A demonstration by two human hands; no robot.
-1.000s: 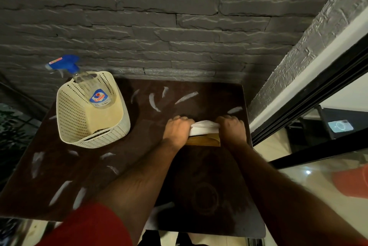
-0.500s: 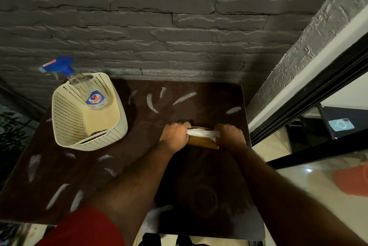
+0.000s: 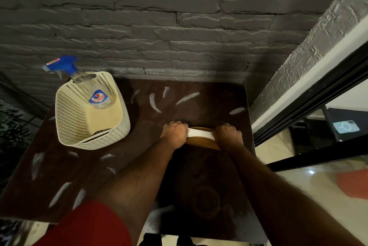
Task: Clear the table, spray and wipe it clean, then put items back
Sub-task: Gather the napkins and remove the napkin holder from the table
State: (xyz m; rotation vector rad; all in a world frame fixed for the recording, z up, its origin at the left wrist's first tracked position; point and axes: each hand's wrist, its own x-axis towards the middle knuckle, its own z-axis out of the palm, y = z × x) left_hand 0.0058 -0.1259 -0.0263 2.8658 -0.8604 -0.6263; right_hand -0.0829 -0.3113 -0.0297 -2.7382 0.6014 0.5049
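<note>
1. The left hand and right hand, fingers curled, each grip an end of a white cloth over a wooden piece right of centre on the table.
2. The cloth looks soft and light (holding both ends should keep it taut).
3. Far left, the spray bottle leans in the basket; it is probably light and rigid, so take it by the neck.

Free tabletop btwn basket at left & wall at right.
</note>
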